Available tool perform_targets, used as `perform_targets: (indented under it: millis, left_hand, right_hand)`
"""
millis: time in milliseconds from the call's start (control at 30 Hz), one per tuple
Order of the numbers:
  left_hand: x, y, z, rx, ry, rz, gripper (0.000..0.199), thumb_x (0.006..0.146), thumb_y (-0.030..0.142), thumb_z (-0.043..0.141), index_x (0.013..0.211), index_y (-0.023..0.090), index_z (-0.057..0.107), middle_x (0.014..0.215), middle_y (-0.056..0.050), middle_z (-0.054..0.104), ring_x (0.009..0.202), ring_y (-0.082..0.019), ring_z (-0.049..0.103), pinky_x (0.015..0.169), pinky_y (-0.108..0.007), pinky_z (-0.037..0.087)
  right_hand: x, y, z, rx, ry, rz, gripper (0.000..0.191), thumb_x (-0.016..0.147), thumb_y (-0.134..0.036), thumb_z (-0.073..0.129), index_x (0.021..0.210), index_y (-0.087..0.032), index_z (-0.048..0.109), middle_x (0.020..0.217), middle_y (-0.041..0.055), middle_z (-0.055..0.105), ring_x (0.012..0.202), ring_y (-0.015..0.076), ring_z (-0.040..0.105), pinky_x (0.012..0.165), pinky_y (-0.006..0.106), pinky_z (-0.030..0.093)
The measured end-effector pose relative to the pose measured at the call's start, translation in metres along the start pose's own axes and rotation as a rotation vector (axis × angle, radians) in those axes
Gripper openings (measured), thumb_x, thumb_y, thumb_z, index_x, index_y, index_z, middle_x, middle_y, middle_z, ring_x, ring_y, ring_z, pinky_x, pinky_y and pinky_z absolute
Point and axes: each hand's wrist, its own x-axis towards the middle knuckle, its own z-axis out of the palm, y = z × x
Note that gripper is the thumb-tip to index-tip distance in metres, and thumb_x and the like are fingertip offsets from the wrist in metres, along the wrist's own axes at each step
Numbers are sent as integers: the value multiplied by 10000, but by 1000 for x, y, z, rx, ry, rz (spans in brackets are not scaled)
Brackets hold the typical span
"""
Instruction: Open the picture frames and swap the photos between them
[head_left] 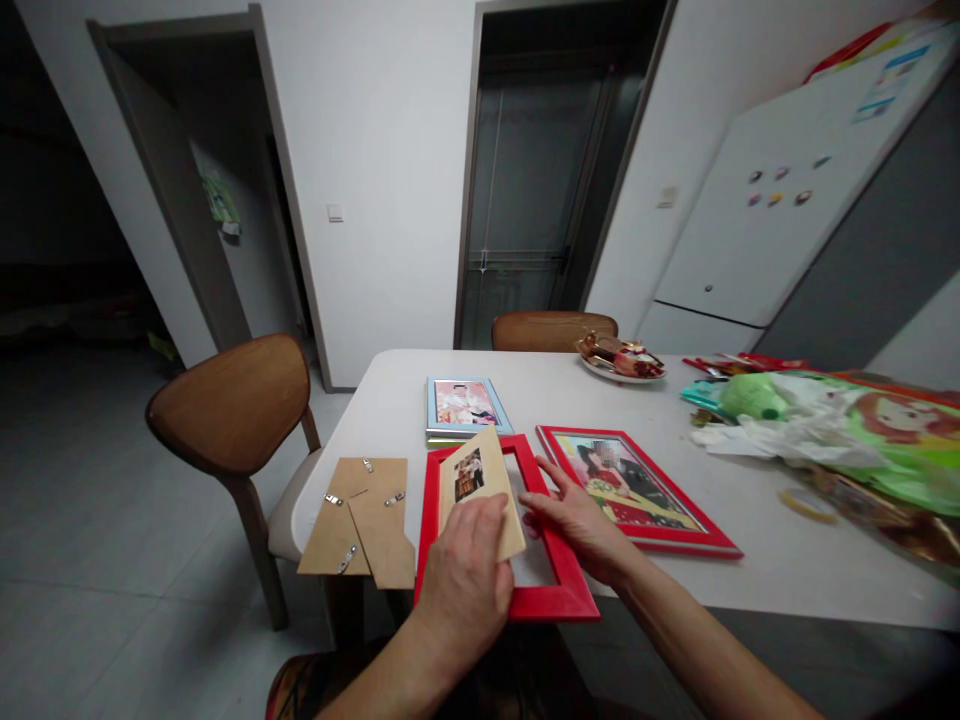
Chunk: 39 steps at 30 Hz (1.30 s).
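Observation:
A red picture frame [574, 592] lies at the table's near edge, its opening partly covered by a tilted cream card [489, 460] with a small photo on it. My left hand [471, 560] is closed round the card's lower part. Fingers of my right hand [574, 515] rest on the frame's right side, thumb and index finger apart. To the right lies a second red frame [637, 480] with a portrait. A brown backing board [382, 500] with metal clips and a stand sits at the left. Behind, a light blue frame [469, 403] lies on a small stack.
The white table [540, 385] carries a plate of food [622, 360] at the back and green and white plastic bags [840, 420] at the right, near a roll of tape [806, 507]. Wooden chairs [232, 405] stand left and behind.

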Motion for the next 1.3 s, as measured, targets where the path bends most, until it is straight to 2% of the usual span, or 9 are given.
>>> perform_targets:
  millis: [167,333,533,800,933,1033,1167,1233,1300]
  left_hand:
    - [-8,-27,-37,-51,279,-370,507,667,79,415,1161,174,353,972,-74,538,862,-195,539,754,-342,440]
    - [-35,-64,-54,-86,243,-590,426,675,172,446,1099,169,398,898,-40,584,808,-198,576,699,-316,447]
    - [-51,-75,-50,161,1,-604,409,731,245,414,1125,137,396,1052,-107,553,943,-218,538,794,-341,411]
    - [-49,-72,-52,481,-95,-455,335,733,250,445,1045,133,485,959,-99,559,939,-230,499,809,-362,399]
    - [-50,-66,-45,404,-88,-323,362,713,223,462,1066,145,474,1077,-109,518,1025,-243,446,868,-409,369]
    - [-51,-60,-35,325,-118,-222,420,681,195,484,1098,146,465,1175,-128,463,1099,-261,397,911,-442,337]
    - [-52,-58,-21,299,-150,-162,534,622,97,467,1153,142,439,1233,-146,425,1144,-285,364,932,-489,303]
    - [-51,-62,-17,303,-128,-150,599,587,39,433,1179,132,418,1245,-150,414,1159,-290,348,934,-502,296]
    - [-48,-65,-17,280,-60,-125,620,579,-1,385,1186,127,412,1251,-144,412,1169,-271,341,942,-492,293]
  right_hand:
    - [18,8,-16,-500,103,-62,653,652,-244,520,1260,-137,306,510,-54,507,420,89,461,414,187,324]
    - [33,21,-28,-1009,164,-193,538,656,-239,456,1169,-77,445,556,2,562,511,128,511,502,214,346]
    - [35,28,-27,-1280,167,-265,433,694,-244,420,1087,-88,511,788,102,634,702,183,576,629,238,373]
    - [36,31,-31,-1366,173,-332,379,696,-245,445,1029,-95,544,914,132,603,835,217,552,739,284,376]
    - [29,26,-12,-1176,166,-449,382,690,-251,466,1037,-108,537,969,120,565,869,200,520,782,297,369]
    - [26,31,17,-787,13,-328,447,692,-255,454,1123,-134,463,866,60,579,646,128,537,620,252,415]
    - [31,44,59,-282,-95,-127,622,601,-134,468,1209,-140,340,542,-75,458,410,61,394,399,169,302]
    - [31,40,74,-80,-111,-124,664,566,-83,457,1215,-125,324,467,-110,365,384,46,331,382,151,256]
    - [25,25,86,70,-112,-164,688,559,-71,468,1225,-130,307,487,-105,399,409,42,354,400,144,273]
